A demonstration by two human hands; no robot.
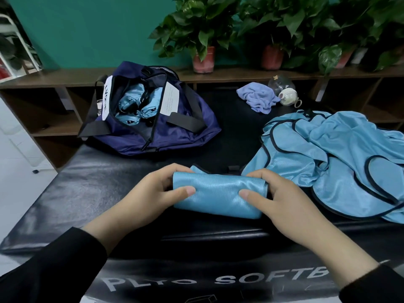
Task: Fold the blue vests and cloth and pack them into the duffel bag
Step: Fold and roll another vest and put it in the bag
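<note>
Upper left of the frame: navy duffel bag (153, 119) lying unzipped on the black padded desk (76, 189), mouth gaping, with three or so rolled blue vests (140, 101) already tucked inside. Packing partly done, then, judging from that.

Lower centre: left hand (150, 193) gripping the left end of a rolled vest (218, 195), thumb pressed on top, fingers curled round the far side. Roll lying crosswise on the desk, tight and fairly even, smooth sheen on the fabric, a scrap of black-trimmed edge poking out behind its upper left corner. Right hand (282, 197) gripping the right end likewise, thumb on top, fingers wrapped over the end. Both grips closed on the same bundle; roll looks finished or nearly so, probably ready to go across to the bag.

Upper centre right: lilac-blue cloth (258, 98) crumpled and unfolded at the far edge of the desk, touching a clear glass vessel (282, 86) and a small white teapot (288, 98). Not yet folded.

Right of the frame: heap of loose vests (341, 162), light blue with black piping, spread flat and overlapping; hard to count, more than one. Still to fold and pack, along with the cloth.

Background, top: potted plants (203, 36) in a row on a wooden shelf (65, 77) against a teal wall.
</note>
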